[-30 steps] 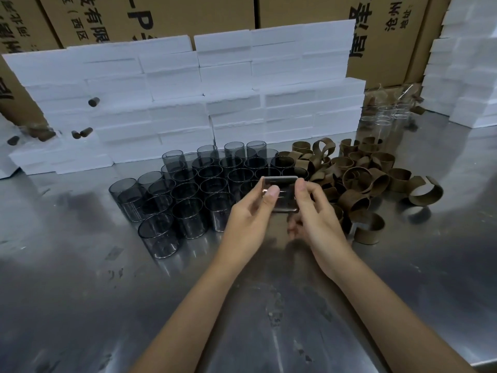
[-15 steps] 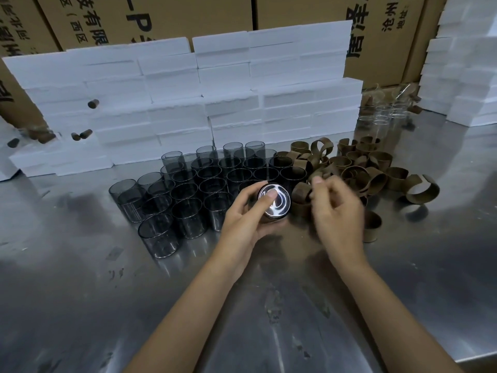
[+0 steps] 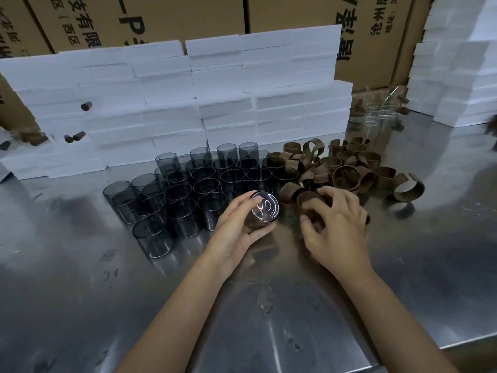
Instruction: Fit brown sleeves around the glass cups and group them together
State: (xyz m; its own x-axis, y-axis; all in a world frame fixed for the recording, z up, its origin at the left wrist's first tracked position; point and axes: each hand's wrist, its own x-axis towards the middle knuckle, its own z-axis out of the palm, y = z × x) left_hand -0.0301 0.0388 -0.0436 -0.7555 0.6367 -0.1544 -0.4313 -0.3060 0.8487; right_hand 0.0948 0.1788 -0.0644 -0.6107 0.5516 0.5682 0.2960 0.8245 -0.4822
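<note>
A wide, scuffed stainless-steel counter [image 3: 269, 319] fills the lower part of the view. Behind it stand tall brown cardboard cartons [image 3: 172, 17] printed with dark characters. In front of the cartons a wall of stacked white foam blocks [image 3: 215, 103] runs along the back of the counter, and a second stack of white foam blocks [image 3: 462, 76] rises at the far right.

On the counter, just in front of the foam wall, a close-packed cluster of dark smoky glass cups [image 3: 204, 181] stands upright, mouths up, the cups touching one another in rows. Just to the right of that cluster lies a loose heap of brown curled paper sleeves [image 3: 347, 168], some closed into rings and some sprung open. Farther back on the right, between the two foam stacks, is a small group of clear glass cups [image 3: 376, 111], too blurred to count.

The left hand [image 3: 236, 232] curls its fingers and thumb round a single glass cup wrapped in a brown sleeve [image 3: 262, 211], tilted so that its round shiny base faces the camera; it is held just above the counter at the near right edge of the cup cluster. The right hand [image 3: 336, 224] is just beside it, at the near edge of the heap, its fingers bent over one brown ring-shaped sleeve [image 3: 309, 200] and pinching it.

A few small brown cylinders [image 3: 78, 135] poke out of the foam wall on the left.
</note>
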